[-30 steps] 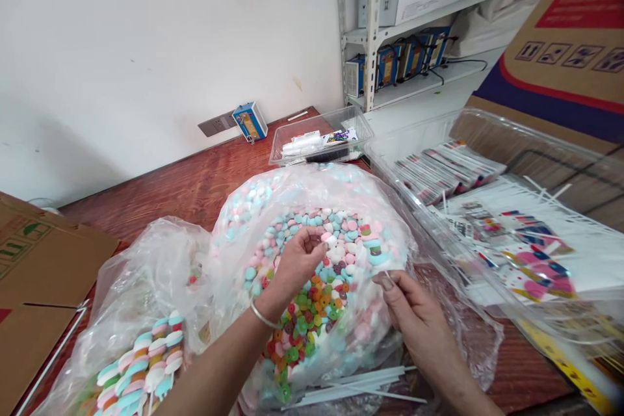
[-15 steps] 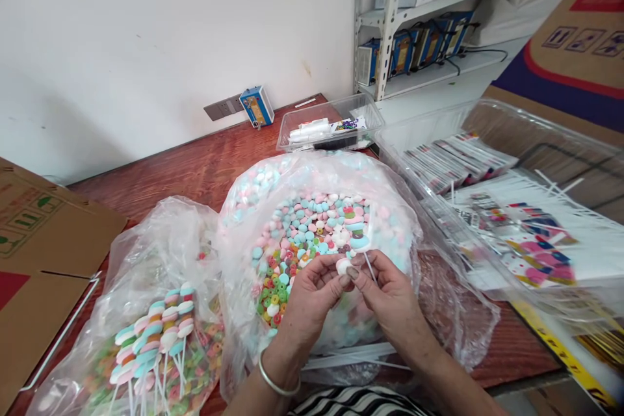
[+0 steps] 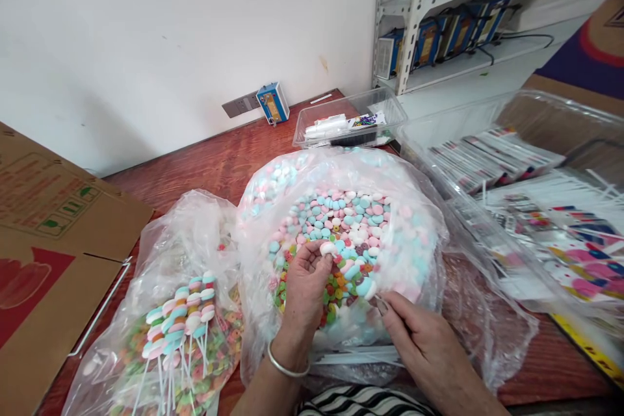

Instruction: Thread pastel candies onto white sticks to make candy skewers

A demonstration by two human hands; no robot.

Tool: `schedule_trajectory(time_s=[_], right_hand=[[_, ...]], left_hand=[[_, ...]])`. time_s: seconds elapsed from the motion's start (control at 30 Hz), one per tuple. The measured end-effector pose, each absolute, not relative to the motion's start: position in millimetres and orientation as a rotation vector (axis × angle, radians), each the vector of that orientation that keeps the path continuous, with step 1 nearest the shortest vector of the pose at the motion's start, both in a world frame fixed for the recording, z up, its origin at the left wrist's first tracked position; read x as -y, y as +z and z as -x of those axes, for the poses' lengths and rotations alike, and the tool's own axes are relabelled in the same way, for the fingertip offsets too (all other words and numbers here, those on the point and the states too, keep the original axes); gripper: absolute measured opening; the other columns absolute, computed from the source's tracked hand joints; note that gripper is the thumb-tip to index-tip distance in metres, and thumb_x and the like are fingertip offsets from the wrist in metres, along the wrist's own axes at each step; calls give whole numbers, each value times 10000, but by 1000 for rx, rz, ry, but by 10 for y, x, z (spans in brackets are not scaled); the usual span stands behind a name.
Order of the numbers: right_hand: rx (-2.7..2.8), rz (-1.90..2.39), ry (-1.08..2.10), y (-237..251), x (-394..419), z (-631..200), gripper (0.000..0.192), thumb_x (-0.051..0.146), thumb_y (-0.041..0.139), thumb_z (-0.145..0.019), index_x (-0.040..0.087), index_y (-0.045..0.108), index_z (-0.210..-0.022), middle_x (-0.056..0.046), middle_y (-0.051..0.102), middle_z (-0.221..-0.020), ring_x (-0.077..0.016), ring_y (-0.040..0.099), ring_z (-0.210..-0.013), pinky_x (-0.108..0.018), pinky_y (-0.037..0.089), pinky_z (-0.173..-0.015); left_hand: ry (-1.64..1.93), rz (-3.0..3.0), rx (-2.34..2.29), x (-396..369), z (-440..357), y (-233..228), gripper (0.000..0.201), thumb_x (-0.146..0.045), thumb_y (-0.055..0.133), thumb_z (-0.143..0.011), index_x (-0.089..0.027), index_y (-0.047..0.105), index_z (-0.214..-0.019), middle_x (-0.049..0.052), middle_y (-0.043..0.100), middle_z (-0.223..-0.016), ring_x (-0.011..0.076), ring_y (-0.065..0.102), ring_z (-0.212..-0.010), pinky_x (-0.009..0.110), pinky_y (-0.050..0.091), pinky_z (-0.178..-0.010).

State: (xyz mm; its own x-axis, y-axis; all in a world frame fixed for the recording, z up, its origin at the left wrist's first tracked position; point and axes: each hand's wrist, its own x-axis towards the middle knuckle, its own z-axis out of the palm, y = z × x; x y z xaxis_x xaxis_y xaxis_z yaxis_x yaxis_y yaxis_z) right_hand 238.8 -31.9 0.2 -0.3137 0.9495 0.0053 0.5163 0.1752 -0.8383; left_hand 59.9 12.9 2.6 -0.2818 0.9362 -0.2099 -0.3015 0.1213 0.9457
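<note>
Over the open bag, my left hand pinches a white marshmallow between thumb and fingers, at the upper end of a candy skewer. The skewer slants down to the right, strung with blue, pink and white marshmallows and small coloured gummy rings. My right hand is closed on its white stick near the lower end. Beneath lie loose pastel marshmallows and gummy rings in a clear plastic bag. Whether the pinched marshmallow is threaded on the tip I cannot tell.
Several finished skewers rest on another plastic bag at left, beside a cardboard box. A small clear tray stands behind. To the right, a large clear bin holds printed packaging. White sticks lie in front of me.
My hands have moved apart: the left has brought the marshmallow to the skewer's upper end, and the right has shifted down and right. The skewer has tilted from upright to slanting. The view has shifted left.
</note>
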Motion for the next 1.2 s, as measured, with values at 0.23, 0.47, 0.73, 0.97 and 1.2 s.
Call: schedule_trajectory(time_s=[0.23, 0.47, 0.73, 0.97, 1.2], right_hand=[[1934, 1436, 1065, -34, 293, -2386, 351, 385, 304, -985, 220, 536, -780, -7, 615, -669, -180, 582, -615, -270, 398, -585], [1880, 1469, 1157, -23, 315, -2332, 353, 389, 274, -975, 221, 524, -791, -25, 628, -708, -192, 592, -648, -280, 412, -600], [1827, 1405, 1123, -38, 346, -2193, 319, 341, 309, -959, 213, 523, -759, -8, 604, -657, -173, 570, -590, -262, 407, -554], [1820, 1389, 977, -12, 337, -2147, 299, 297, 324, -963, 219, 519, -750, 7, 586, -606, -165, 559, -526, -249, 386, -492], [1884, 1335, 836, -170, 390, -2006, 244, 244, 311, -973, 228, 519, -845, 1, 628, -628, -185, 636, -544, -252, 432, -498]], left_hand=[[1407, -828, -1312, -115, -609, 97, 252, -293, 733, -780, -160, 655, -979, 40, 687, -879, 133, 637, -808, 252, 520, -773], [1413, -1045, -1342, -109, -622, 2, 182, -272, 674, -834, -182, 646, -990, 61, 696, -945, 166, 646, -889, 288, 519, -820], [1436, -1161, -1393, -106, -634, -114, 150, -247, 621, -868, -198, 648, -1007, 47, 677, -921, 156, 627, -842, 281, 506, -779], [1468, -1008, -1349, -100, -657, -84, 177, -301, 676, -824, -197, 656, -965, 33, 667, -888, 155, 624, -827, 268, 499, -764], [1615, -260, -931, -204, -843, 192, 252, -380, 711, -794, -196, 542, -824, -25, 555, -741, 105, 578, -665, 215, 477, -622]])
